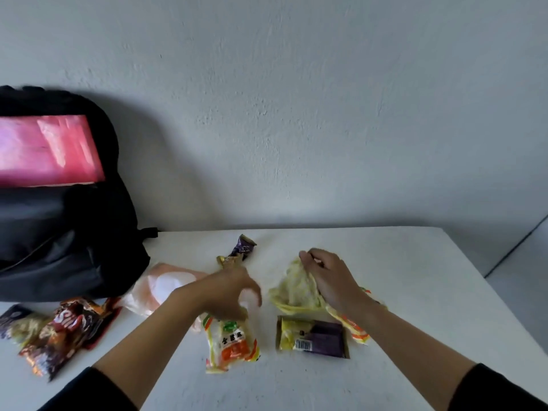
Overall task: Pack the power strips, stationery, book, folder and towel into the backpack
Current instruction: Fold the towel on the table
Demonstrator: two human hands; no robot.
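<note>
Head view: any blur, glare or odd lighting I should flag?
Head view: the left hand is motion-blurred; the right hand, pinching the yellow bag, is sharper; the pink folder in the backpack glares; the backpack throws a soft shadow on the wall.

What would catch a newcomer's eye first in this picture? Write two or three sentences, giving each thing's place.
The black backpack stands at the far left against the wall, with a bright pink folder showing in its open top. On the white table, the right hand pinches a pale yellow bag, while the left hand, blurred, reaches over a yellow-and-orange packet. Dark snack wrappers lie at the near left.
</note>
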